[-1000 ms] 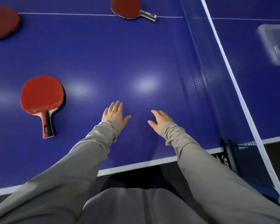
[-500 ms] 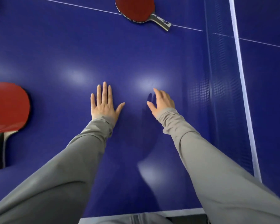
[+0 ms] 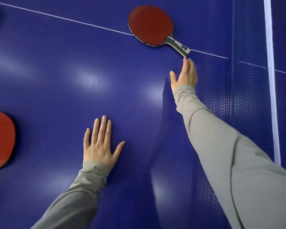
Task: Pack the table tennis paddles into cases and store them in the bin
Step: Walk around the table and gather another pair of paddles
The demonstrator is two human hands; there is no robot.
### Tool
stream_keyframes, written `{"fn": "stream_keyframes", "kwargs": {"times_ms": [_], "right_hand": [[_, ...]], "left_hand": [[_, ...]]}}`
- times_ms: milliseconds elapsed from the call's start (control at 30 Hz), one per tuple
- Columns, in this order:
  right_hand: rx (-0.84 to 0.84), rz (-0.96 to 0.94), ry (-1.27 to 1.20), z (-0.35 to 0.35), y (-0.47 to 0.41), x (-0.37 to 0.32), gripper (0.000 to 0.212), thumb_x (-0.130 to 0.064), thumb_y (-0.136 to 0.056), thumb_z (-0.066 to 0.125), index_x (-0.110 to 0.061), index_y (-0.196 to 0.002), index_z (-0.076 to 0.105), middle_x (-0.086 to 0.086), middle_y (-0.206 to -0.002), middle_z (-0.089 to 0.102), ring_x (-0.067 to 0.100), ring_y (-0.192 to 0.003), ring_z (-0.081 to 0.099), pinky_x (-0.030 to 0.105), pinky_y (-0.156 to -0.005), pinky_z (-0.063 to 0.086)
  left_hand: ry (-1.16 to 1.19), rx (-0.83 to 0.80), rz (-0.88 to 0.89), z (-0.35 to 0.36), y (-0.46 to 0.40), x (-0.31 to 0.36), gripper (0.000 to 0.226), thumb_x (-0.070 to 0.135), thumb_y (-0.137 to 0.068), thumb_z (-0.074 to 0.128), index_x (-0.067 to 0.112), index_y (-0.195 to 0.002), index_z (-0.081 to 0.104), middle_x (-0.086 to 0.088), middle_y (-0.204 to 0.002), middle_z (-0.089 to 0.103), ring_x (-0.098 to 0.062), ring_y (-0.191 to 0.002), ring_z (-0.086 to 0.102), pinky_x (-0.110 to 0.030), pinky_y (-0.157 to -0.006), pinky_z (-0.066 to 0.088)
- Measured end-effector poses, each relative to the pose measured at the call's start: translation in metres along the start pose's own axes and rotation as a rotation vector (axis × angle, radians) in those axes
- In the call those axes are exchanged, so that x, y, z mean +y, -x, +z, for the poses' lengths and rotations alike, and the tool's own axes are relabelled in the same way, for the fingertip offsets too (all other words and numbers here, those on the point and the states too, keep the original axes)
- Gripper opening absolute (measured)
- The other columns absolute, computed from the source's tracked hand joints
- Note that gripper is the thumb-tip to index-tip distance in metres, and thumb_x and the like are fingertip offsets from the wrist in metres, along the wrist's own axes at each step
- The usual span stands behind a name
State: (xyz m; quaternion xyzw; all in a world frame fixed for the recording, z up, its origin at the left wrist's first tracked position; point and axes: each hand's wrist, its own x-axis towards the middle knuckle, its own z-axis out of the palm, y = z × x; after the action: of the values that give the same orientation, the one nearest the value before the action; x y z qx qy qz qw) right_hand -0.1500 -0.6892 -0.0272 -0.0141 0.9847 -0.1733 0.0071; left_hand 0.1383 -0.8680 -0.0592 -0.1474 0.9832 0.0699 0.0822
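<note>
A red paddle (image 3: 150, 25) lies flat on the blue table (image 3: 59, 66), across the white centre line, its grey handle pointing toward me and to the right. My right hand (image 3: 185, 75) is stretched out with straight fingers, the fingertips just short of the handle's end. My left hand (image 3: 99, 144) lies flat on the table, fingers spread, holding nothing. A second red paddle (image 3: 0, 139) shows partly at the left edge. No case or bin is in view.
The net (image 3: 248, 80) runs along the right side with its white top band (image 3: 271, 71). A dark red shape sits at the top left corner, cut off by the frame.
My right hand has reached forward from beside the left hand up to the far paddle's handle. The left hand stays flat on the table. The view has shifted forward over the table.
</note>
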Motion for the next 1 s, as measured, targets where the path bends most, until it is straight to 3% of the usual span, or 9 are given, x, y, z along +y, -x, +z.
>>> {"fn": "stream_keyframes", "kwargs": {"times_ms": [200,333,567,667,800,1000], "right_hand": [[0.024,0.027,0.077,0.012,-0.061,0.010,0.069,-0.038,-0.091,0.049,-0.012,-0.147,0.019,0.008,-0.155,0.020,0.024,-0.143,0.019,0.042,-0.112,0.024],[0.063,-0.030,0.165,0.016,-0.077,0.013,0.064,-0.040,-0.090,0.051,-0.012,-0.143,0.028,0.010,-0.143,0.036,0.026,-0.132,0.035,0.043,-0.102,0.034],[0.096,-0.153,0.241,0.017,-0.066,0.001,0.043,-0.042,-0.089,0.052,-0.006,-0.112,0.051,0.015,-0.118,0.052,0.032,-0.112,0.047,0.044,-0.088,0.038],[0.052,-0.151,0.171,0.018,-0.052,-0.008,0.042,-0.039,-0.091,0.050,-0.003,-0.111,0.048,0.015,-0.113,0.058,0.034,-0.104,0.055,0.042,-0.086,0.040],[0.013,-0.090,-0.048,0.019,-0.023,-0.016,0.038,-0.035,-0.091,0.052,-0.002,-0.108,0.045,0.015,-0.100,0.065,0.037,-0.090,0.061,0.038,-0.071,0.044],[0.104,-0.035,-0.247,0.020,0.058,-0.017,0.036,-0.032,-0.089,0.057,-0.001,-0.103,0.047,0.012,-0.092,0.066,0.036,-0.081,0.061,0.033,-0.063,0.041]], "left_hand": [[-0.012,0.013,-0.005,0.003,0.000,-0.002,0.078,0.065,-0.090,0.014,0.015,-0.150,0.014,0.001,-0.158,0.014,-0.017,-0.146,0.010,-0.041,-0.118,0.010],[-0.034,0.020,-0.005,0.004,-0.001,-0.002,0.078,0.065,-0.090,0.016,0.015,-0.150,0.014,0.002,-0.158,0.013,-0.017,-0.146,0.011,-0.042,-0.118,0.011],[-0.017,0.047,-0.012,0.003,0.000,-0.003,0.078,0.065,-0.090,0.017,0.014,-0.149,0.021,0.002,-0.157,0.016,-0.016,-0.146,0.013,-0.042,-0.118,0.012],[-0.011,0.051,-0.014,0.002,0.000,-0.002,0.078,0.065,-0.089,0.016,0.014,-0.148,0.023,0.002,-0.157,0.017,-0.016,-0.145,0.013,-0.041,-0.118,0.010],[0.000,0.043,-0.022,0.000,0.000,-0.002,0.079,0.066,-0.089,0.014,0.015,-0.148,0.023,0.001,-0.157,0.018,-0.015,-0.145,0.012,-0.040,-0.118,0.009],[0.013,0.054,-0.017,0.003,-0.001,-0.001,0.078,0.064,-0.086,0.025,0.015,-0.148,0.025,0.001,-0.156,0.021,-0.014,-0.145,0.011,-0.039,-0.117,0.008]]}}
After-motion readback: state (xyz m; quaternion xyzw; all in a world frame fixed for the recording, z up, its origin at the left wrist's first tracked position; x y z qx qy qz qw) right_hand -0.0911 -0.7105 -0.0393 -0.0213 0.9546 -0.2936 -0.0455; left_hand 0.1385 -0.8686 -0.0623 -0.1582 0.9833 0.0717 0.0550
